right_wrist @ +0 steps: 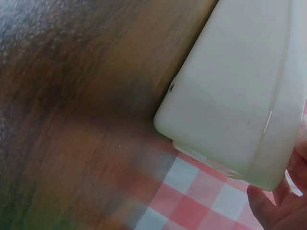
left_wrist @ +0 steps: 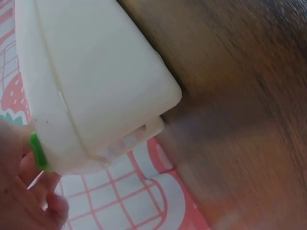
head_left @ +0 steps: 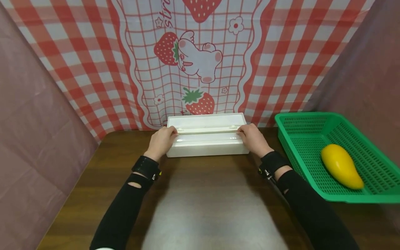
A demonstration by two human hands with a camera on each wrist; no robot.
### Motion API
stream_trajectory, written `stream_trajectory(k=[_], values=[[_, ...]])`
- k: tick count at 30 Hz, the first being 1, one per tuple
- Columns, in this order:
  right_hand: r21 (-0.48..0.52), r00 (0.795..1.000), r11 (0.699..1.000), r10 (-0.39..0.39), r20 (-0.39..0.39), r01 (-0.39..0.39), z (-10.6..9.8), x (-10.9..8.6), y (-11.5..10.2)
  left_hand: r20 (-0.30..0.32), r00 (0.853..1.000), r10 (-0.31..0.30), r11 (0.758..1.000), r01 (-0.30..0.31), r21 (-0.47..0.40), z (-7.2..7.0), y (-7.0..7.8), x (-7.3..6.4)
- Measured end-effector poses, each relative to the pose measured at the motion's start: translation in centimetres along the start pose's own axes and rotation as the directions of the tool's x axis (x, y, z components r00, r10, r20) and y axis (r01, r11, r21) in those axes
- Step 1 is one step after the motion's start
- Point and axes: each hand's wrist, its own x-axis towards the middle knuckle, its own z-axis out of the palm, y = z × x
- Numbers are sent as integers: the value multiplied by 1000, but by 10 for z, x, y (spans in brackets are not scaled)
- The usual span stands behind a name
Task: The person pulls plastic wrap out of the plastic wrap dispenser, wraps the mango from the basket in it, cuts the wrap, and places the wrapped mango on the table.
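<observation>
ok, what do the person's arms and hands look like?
Left hand and right hand: bare, no gloves. Black left sleeve and black right sleeve; the left has a slit near its cuff. Black left wrist strap and black right wrist strap, each with a small device, flecked yellow.

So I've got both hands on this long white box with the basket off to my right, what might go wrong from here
The raised lid of the white box could drop and nip the left hand or right hand, since both are at its ends. The right sleeve is close to the green basket, so drawing that arm back might bump it and roll the loose yellow mango inside.
</observation>
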Motion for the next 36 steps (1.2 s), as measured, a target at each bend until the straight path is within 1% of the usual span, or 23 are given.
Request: stream_trajectory(k=[3,6,8,12,15,17,21,23,26,31,36], values=[[-53,999,999,-16,-37,14,0,1,0,-48,999,-13,1000,14,10,0,2,0],[-82,998,997,13,-57,-17,1,0,-1,-93,995,-24,1000,26,12,-1,5,1],[-73,997,996,41,-60,-46,0,0,-2,-105,994,-31,1000,31,-3,-2,6,2],[-41,995,995,89,-37,-90,-2,0,-4,-125,991,-50,998,46,-31,-2,6,4],[-13,992,992,126,-19,-126,-4,2,-5,-160,986,-57,998,51,-41,-2,6,5],[1,991,991,136,-18,-136,-5,4,-5,-188,981,-55,998,46,-51,-3,5,5],[10,992,993,119,-53,-118,-9,6,-6,-227,973,-45,996,27,-80,-7,4,6],[17,992,995,102,-78,-101,-12,7,-7,-238,971,-38,995,16,-94,-10,4,8],[44,989,994,101,-106,-97,-16,9,-8,-250,968,-32,994,4,-113,-15,5,10],[103,986,990,113,-123,-101,-24,15,-11,-263,964,-25,992,-8,-127,-24,7,14],[107,983,989,114,-144,-99,-29,18,-13,-291,957,-20,992,-18,-127,-32,8,18]])
